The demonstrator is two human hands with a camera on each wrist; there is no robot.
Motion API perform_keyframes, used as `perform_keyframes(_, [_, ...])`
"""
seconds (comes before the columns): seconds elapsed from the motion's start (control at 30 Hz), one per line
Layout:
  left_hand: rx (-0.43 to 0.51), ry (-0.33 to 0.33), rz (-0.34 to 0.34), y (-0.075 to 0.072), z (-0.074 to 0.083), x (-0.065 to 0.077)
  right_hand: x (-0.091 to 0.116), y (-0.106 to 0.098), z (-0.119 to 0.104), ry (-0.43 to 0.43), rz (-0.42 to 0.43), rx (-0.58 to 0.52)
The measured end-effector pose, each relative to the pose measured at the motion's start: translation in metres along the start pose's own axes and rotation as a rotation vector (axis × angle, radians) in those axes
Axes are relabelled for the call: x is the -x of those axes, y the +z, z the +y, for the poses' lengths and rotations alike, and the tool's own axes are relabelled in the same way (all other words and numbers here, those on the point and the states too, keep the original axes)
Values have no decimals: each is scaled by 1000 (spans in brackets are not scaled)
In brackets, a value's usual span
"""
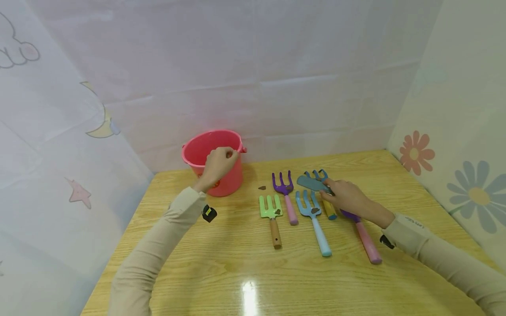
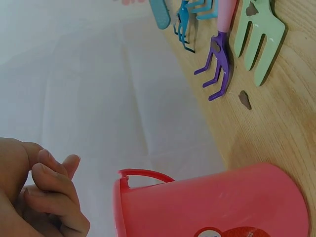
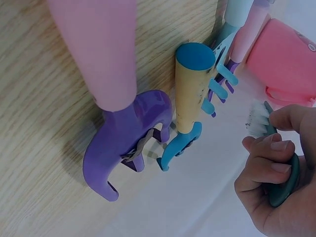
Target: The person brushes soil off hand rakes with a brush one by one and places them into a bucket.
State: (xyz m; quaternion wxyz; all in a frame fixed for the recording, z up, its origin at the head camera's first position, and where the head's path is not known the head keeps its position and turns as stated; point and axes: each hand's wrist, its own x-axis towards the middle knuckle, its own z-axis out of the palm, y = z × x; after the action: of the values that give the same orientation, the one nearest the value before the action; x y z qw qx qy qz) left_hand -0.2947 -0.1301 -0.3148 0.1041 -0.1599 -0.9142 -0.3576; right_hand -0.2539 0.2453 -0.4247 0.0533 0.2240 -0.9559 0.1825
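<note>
My right hand (image 1: 352, 197) grips a dark teal brush (image 1: 312, 183) above the tools; its white bristles (image 3: 257, 120) show in the right wrist view. Beneath it lies a blue hand rake with a yellow handle (image 1: 329, 210), partly covered. A purple-headed tool with a pink handle (image 1: 367, 241) is below the wrist. To the left lie a light blue hand fork (image 1: 310, 206), a purple hand rake (image 1: 283, 188) and a light green hand fork (image 1: 270, 212). My left hand (image 1: 219, 164), fingers loosely curled with nothing visible in them, hovers before the pink bucket (image 1: 229, 180).
Brown flakes or patches lie on several tools, and one brown piece (image 1: 262, 188) is on the wooden table (image 1: 213, 272). White sheeting (image 1: 316, 105) stands behind the table, with patterned sheets on both sides.
</note>
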Motion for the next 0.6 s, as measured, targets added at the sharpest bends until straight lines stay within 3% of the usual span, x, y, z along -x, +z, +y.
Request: perform_keyframes(0.6, [-45,25,-22,24,-15,13,2,0,-2,7,9,0])
